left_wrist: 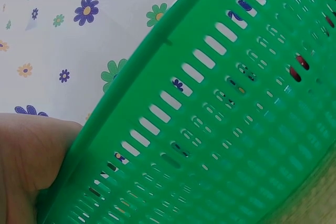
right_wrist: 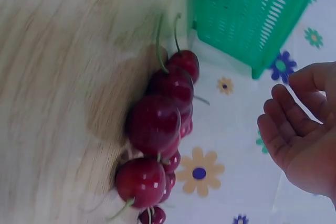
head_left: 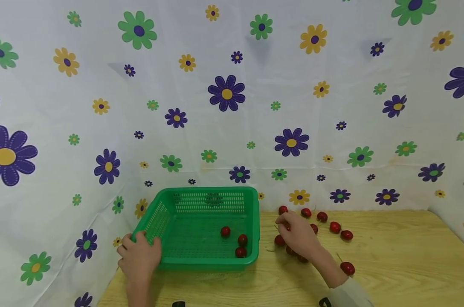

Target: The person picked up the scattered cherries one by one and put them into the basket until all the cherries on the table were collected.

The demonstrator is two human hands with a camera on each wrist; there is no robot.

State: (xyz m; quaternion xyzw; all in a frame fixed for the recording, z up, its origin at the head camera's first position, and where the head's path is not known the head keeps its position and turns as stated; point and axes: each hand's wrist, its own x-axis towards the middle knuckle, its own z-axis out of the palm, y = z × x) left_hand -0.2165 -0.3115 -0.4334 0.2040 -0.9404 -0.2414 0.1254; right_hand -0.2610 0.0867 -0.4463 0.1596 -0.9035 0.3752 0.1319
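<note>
A green plastic basket with slotted walls stands on the table, with 3 cherries inside, toward its right. At the basket's left side, my left hand grips the rim; in the left wrist view the hand overlaps the rim's lower end. My right hand is over a loose group of red cherries to the right of the basket. Seen from the right wrist, that hand has loosely bent fingers with nothing visible between them, above the stemmed cherries. Some cherries are partly hidden beneath it.
More cherries lie scattered behind and to the right of my right hand, and one cherry sits apart, nearer me. The wooden table meets a white flowered cloth at the back and sides.
</note>
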